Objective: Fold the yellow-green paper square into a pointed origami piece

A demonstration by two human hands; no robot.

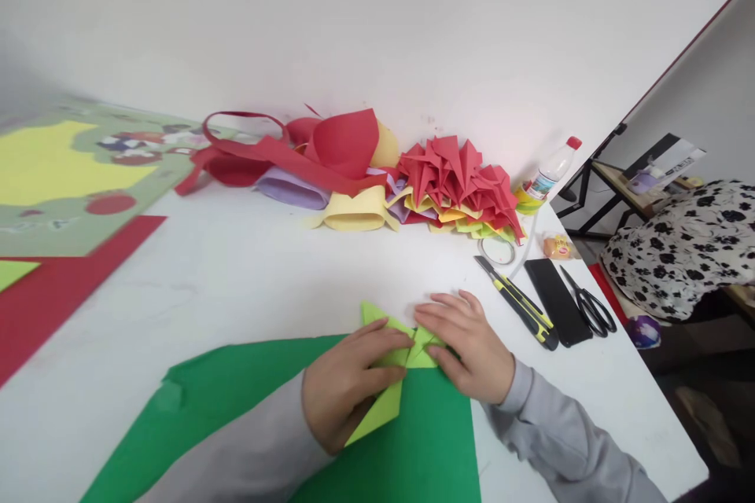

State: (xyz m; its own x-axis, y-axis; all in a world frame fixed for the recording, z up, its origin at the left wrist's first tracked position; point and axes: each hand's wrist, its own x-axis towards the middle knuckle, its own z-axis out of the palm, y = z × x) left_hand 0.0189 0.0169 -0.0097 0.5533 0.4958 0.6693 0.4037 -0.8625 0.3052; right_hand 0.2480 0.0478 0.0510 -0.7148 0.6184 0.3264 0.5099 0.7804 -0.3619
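Note:
A yellow-green folded paper (pixel 386 407) with pointed corners lies over the top of a green sheet (pixel 433 432). My left hand (pixel 348 381) grips its left part, with fingers and thumb bent over the folds. At the other side my right hand (pixel 472 346) has thumb and index finger closed on the paper's right corner, while its other fingers lift loosely above. Both hands nearly meet at the paper's middle crease. My palms hide part of the folds.
Red folded paper shapes (pixel 451 173) and curled paper strips (pixel 348 145) lie along the wall. At right are a bottle (pixel 546 177), tape roll (pixel 496 251), utility knife (pixel 519 302), black phone-like slab (pixel 557 302) and scissors (pixel 590 306). A decorated board (pixel 53 228) lies left.

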